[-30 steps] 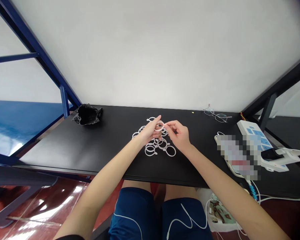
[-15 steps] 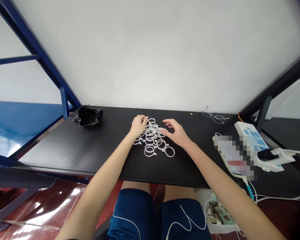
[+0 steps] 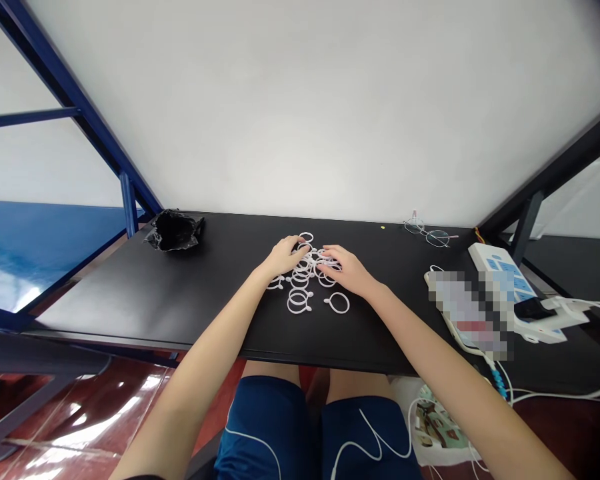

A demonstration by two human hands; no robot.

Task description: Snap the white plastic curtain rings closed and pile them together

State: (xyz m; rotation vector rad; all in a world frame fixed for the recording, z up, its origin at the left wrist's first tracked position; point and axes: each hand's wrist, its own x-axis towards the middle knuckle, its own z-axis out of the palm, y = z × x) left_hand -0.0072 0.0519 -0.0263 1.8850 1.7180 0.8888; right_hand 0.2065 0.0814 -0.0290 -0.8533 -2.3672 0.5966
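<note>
A loose pile of white curtain rings (image 3: pixel 303 272), each with a small knob, lies on the black tabletop (image 3: pixel 220 293). Over the pile's left side rests my left hand (image 3: pixel 283 256), fingers apart and touching the rings. My right hand (image 3: pixel 349 272) lies on the right side with fingers spread and thumb reaching inward. Neither hand visibly grips a ring, though the fingertips partly cover several. One single ring (image 3: pixel 339 303) sits apart at the front right. A pair of overlapping rings (image 3: pixel 298 301) is at the front of the pile.
A crumpled black plastic bag (image 3: pixel 175 232) stands open at the back left. Eyeglasses (image 3: pixel 433 235) lie by the wall. To the right are a phone (image 3: pixel 453 313) on a charging cable and a white power strip (image 3: pixel 500 267) with plugs. Blue and dark metal posts frame the table.
Both hands have moved onto the pile. The right hand has come down among the rings, and the rings there have shifted back, leaving one ring by itself in front.
</note>
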